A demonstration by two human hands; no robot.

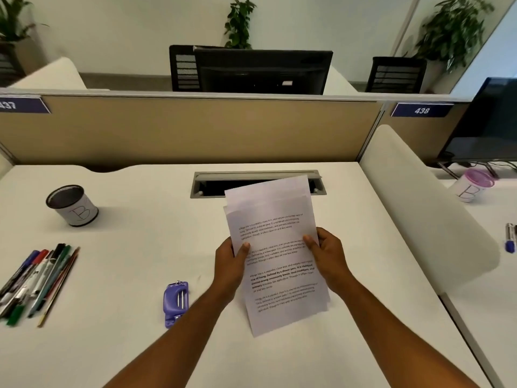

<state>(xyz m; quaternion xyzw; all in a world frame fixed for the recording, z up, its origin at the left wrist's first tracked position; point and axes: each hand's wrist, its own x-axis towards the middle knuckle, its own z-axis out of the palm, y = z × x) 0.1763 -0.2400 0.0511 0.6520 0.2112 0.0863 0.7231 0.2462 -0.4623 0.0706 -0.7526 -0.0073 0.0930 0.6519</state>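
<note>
A small stack of printed white paper sheets (275,247) is held up above the white desk (126,247), its sheets slightly offset at the top. My left hand (230,266) grips the stack's left edge with the thumb on the printed face. My right hand (326,256) grips the right edge the same way. A purple stapler (175,303) lies on the desk just left of my left forearm.
Several pens and pencils (36,281) lie at the desk's left edge. A mesh pen cup (72,205) marked B stands at the back left. A grey cable slot (257,184) sits behind the papers. A white side divider (419,203) bounds the right.
</note>
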